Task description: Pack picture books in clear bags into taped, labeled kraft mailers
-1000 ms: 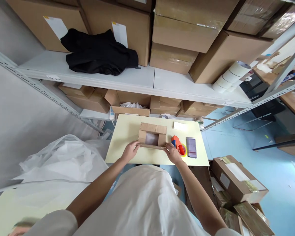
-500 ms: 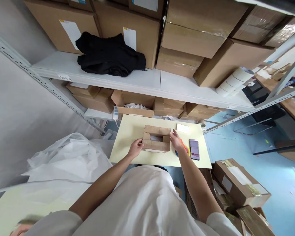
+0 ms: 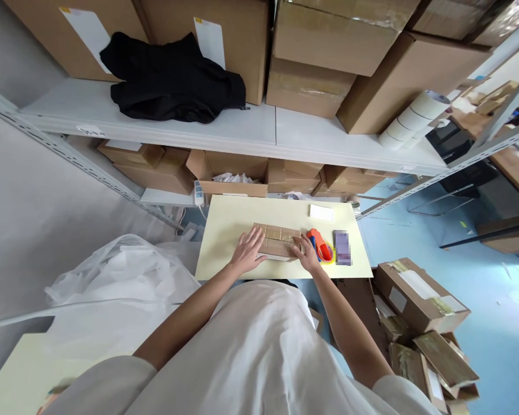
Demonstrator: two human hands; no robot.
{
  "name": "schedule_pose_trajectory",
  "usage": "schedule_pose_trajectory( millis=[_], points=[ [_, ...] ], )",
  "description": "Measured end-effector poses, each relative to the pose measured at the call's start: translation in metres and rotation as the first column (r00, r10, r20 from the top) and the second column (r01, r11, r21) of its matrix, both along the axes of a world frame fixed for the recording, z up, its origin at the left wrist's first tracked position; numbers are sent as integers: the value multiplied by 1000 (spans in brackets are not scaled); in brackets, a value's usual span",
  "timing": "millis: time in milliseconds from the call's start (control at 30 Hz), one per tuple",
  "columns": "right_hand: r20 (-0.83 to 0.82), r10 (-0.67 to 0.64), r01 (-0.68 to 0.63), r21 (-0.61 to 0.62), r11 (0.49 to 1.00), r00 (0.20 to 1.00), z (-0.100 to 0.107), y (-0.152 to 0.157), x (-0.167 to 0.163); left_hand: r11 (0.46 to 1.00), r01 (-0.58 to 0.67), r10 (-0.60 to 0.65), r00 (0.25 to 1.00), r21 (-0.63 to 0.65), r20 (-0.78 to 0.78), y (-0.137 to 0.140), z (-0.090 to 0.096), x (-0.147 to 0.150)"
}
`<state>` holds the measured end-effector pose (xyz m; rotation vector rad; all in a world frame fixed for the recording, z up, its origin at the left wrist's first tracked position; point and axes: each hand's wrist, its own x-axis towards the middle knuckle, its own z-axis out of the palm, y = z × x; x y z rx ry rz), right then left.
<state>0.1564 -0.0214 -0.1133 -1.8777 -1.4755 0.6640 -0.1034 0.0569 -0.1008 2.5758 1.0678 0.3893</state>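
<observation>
A small cardboard box (image 3: 279, 241) sits on the pale yellow table (image 3: 225, 216) with its top flaps folded down flat. My left hand (image 3: 247, 250) lies across the box's left end, fingers spread. On the right end rests my right hand (image 3: 305, 251), its fingers apart and touching the top and side. Just right of that hand is an orange and blue tape dispenser (image 3: 320, 245) with a roll of yellow-edged tape. A phone-like flat object (image 3: 342, 248), blurred over, lies farther right. A white slip or label stack (image 3: 321, 212) is near the table's back edge.
Behind the table stands a grey shelf (image 3: 242, 129) with large cartons, a black garment (image 3: 177, 80) and white rolls (image 3: 415, 120). Several cartons (image 3: 419, 294) are piled on the floor at right. White plastic sheeting (image 3: 121, 276) bulges at left.
The box's top flaps, raised around an opening before, are now folded down. Both hands have moved from the box's sides onto its top ends. The view has tilted slightly.
</observation>
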Motion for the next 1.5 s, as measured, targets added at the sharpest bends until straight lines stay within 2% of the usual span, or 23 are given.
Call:
schedule_pose_trajectory(
  millis=[67, 100, 167, 200, 267, 467, 600, 733, 800, 867, 933, 1000, 1067, 1133, 1167, 1200, 1233, 1267, 1300, 1367, 1400, 1433, 1500],
  points=[
    [27, -117, 118, -69, 991, 993, -4, -6, 10, 999, 52, -51, 994, 4, -97, 2, 2, 4],
    [79, -198, 207, -140, 968, 977, -6, -9, 17, 999, 52, -51, 991, 2, -124, 2, 2, 6],
    [214, -304, 358, -294, 886, 928, -9, -17, 30, 999, 41, -41, 989, -2, -142, 2, 0, 7],
    [268, -312, 394, -357, 847, 912, -11, -19, 36, 999, 39, -39, 990, -3, -137, 2, -2, 7],
    [307, -285, 399, -431, 809, 908, -15, -22, 43, 999, 34, -34, 993, -5, -117, 2, -5, 6],
    [334, -270, 413, -502, 760, 903, -15, -11, 44, 999, 51, -50, 998, 6, -44, 5, -12, 8],
    [306, -332, 438, -406, 802, 892, 4, -6, 56, 999, 40, -40, 999, -1, 11, 1, -15, 8],
    [249, -422, 477, -231, 848, 872, 39, 5, 64, 1000, 22, -21, 998, -19, 57, -5, -17, 7],
    [135, -419, 435, -131, 891, 898, 58, 17, 57, 999, 12, -9, 997, -35, 75, -6, -18, 7],
    [-65, -304, 300, -57, 952, 951, 75, 33, 43, 998, -1, 7, 995, -64, 97, -6, -18, 7],
    [-176, -153, 144, -64, 988, 972, 87, 47, 28, 994, -8, 23, 992, -112, 127, -6, -16, 8],
    [-167, -65, 44, -123, 991, 984, 93, 57, 15, 982, -27, 59, 984, -189, 167, -6, -12, 10],
    [-126, -17, -4, -162, 987, 992, 94, 61, 10, 955, -94, 166, 956, -282, 243, -5, -3, 14],
    [-96, 22, -38, -167, 985, 995, 92, 61, 10, 905, -173, 322, 875, -388, 362, -2, 7, 21],
    [-89, 42, -56, -166, 985, 995, 91, 61, 11, 866, -198, 409, 809, -459, 423, 1, 12, 26],
    [-86, 58, -72, -165, 984, 995, 90, 61, 13, 812, -195, 493, 734, -549, 468, 4, 17, 31],
    [-88, 69, -83, -163, 983, 994, 90, 60, 15, 737, -156, 572, 664, -658, 482, 8, 21, 36],
    [-93, 76, -90, -164, 982, 993, 89, 60, 17, 629, -82, 643, 612, -773, 459, 12, 25, 41],
    [-100, 79, -95, -164, 982, 992, 89, 60, 18, 494, 16, 698, 588, -869, 408, 16, 29, 46],
    [-101, 81, -97, -164, 982, 992, 90, 60, 18, 224, 202, 740, 601, -953, 301, 23, 35, 54],
    [-92, 83, -97, -162, 982, 992, 91, 59, 18, 136, 257, 744, 611, -957, 270, 25, 37, 58],
    [-80, 86, -98, -160, 982, 993, 91, 59, 17, 93, 284, 752, 609, -954, 254, 28, 39, 60],
    [-52, 94, -101, -155, 983, 994, 93, 58, 15, 102, 278, 781, 573, -955, 250, 30, 41, 62]
  ],
)
